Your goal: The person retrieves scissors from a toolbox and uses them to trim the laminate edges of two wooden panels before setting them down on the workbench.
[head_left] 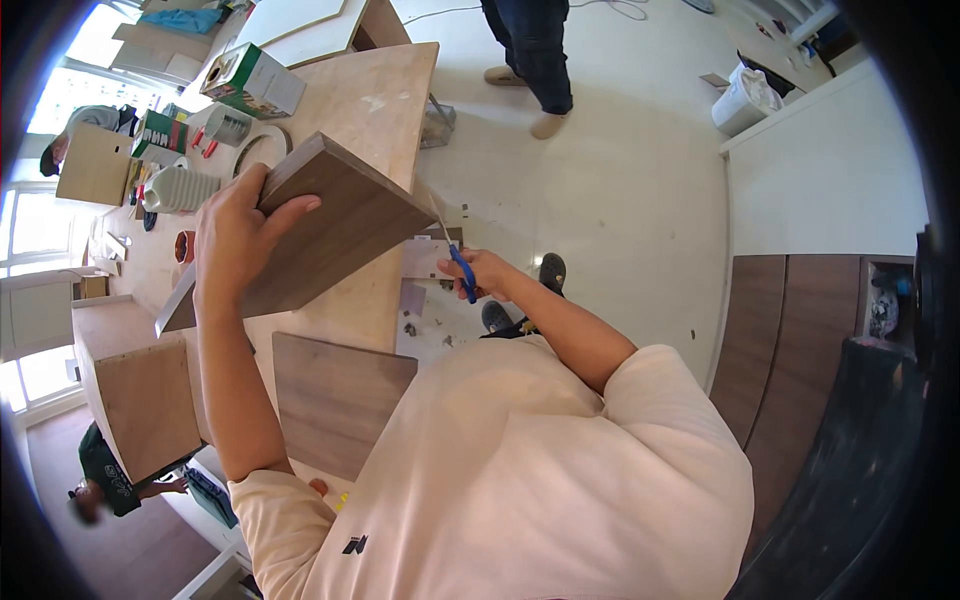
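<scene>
My left hand (235, 235) grips a brown wood-grain panel (340, 215) along its edge, thumb on its face and fingers behind. The panel is tilted up over the light wooden workbench (400, 110). My right hand (485, 273) is closed round the blue handles of a pair of scissors (462, 268). Their blades point up to the panel's near corner and overlap it in this view. Another brown panel (345, 395) lies flat on the bench, close to my body.
Green-and-white tins (255, 82), a ribbed pale plastic jug (180, 190) and a roll of edging strip (262, 148) stand on the bench. A wooden cabinet box (145, 400) is at the left. Other people (530, 50) are nearby. Scraps (412, 328) litter the floor; a white bin (745, 100) stands farther right.
</scene>
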### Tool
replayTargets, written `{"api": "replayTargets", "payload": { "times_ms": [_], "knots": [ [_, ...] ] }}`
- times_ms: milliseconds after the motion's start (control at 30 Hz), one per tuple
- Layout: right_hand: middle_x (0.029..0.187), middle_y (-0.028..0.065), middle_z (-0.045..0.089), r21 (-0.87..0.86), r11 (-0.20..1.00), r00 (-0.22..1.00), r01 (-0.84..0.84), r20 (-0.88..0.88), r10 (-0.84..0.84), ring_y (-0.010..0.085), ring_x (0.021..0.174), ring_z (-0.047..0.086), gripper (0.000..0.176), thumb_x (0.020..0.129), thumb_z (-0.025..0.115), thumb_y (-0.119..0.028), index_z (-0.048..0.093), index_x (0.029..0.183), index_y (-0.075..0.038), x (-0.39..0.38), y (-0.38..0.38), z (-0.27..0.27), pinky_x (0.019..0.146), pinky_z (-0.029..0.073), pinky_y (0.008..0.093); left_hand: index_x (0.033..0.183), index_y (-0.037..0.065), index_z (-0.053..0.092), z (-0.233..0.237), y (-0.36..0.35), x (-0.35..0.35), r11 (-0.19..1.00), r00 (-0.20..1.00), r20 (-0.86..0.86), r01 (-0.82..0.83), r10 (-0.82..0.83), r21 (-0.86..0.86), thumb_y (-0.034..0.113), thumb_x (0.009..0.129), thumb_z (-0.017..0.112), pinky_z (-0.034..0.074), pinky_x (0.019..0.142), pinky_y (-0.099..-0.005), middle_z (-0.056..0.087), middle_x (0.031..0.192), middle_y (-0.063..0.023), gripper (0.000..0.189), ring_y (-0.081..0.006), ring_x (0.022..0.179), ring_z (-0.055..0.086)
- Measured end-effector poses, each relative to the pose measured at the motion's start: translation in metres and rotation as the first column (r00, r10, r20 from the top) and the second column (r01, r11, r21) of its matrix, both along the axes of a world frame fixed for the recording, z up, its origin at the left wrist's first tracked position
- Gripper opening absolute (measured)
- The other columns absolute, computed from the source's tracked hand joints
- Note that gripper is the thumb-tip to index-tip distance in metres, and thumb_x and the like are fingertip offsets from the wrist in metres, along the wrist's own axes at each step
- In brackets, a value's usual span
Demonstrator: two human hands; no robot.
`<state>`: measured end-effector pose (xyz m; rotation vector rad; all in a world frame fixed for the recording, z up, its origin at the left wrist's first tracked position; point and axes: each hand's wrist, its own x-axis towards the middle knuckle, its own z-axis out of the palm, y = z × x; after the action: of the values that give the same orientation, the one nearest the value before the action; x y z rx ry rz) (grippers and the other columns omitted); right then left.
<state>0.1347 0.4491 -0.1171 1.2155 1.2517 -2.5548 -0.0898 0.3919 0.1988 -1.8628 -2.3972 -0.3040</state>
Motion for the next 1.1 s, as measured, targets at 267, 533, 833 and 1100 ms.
{"api": "replayTargets", "payload": {
  "times_ms": [267,533,833,1100],
  "knots": [
    [0.067,0.0042,0.06,0.039,0.999,1.0,-0.004,0.021,0.003,0.0136,0.056,0.058,0.046,0.078,0.079,-0.051,0.065,0.083,-0.008,-0.001,-0.003,-0.003,0.051,0.044,0.0276,0.079,0.002,0.054,0.007,0.0,0.008,0.997,0.998,-0.032,-0.048,0.046,-0.066,0.051,0.076,0.077,0.044,0.062,-0.0457,0.058,0.065,-0.0188,0.054,-0.0409,0.067,0.056],
    [0.07,0.0033,0.061,0.058,0.998,0.999,-0.005,0.04,0.002,0.0124,0.056,0.059,0.047,0.077,0.079,-0.052,0.066,0.088,-0.008,-0.007,-0.003,0.003,0.05,0.044,0.0267,0.08,0.003,0.054,0.003,-0.003,0.003,1.0,1.0,-0.02,-0.003,0.002,-0.028,0.053,0.076,0.075,0.045,0.064,-0.0461,0.059,0.065,-0.0181,0.054,-0.0397,0.068,0.058],
    [0.061,0.0044,0.06,0.189,0.98,0.996,0.069,0.036,-0.077,0.0124,0.046,0.056,0.046,0.076,0.081,-0.047,0.066,0.08,-0.004,-0.013,-0.01,-0.01,0.044,0.044,0.0253,0.08,0.002,0.054,0.003,-0.005,0.005,0.999,0.999,-0.044,-0.012,0.01,-0.046,0.052,0.076,0.075,0.045,0.066,-0.0468,0.057,0.063,-0.0176,0.054,-0.0393,0.069,0.058],
    [0.066,0.0044,0.06,0.234,0.967,0.994,0.097,0.028,-0.107,0.0128,0.049,0.055,0.041,0.08,0.08,-0.039,0.065,0.09,-0.002,0.003,-0.011,-0.023,0.046,0.045,0.0262,0.082,0.002,0.055,0.007,-0.003,0.007,0.997,0.999,-0.037,-0.041,0.038,-0.072,0.05,0.076,0.077,0.046,0.066,-0.0465,0.058,0.064,-0.0174,0.053,-0.0394,0.069,0.059]
  ]
}}
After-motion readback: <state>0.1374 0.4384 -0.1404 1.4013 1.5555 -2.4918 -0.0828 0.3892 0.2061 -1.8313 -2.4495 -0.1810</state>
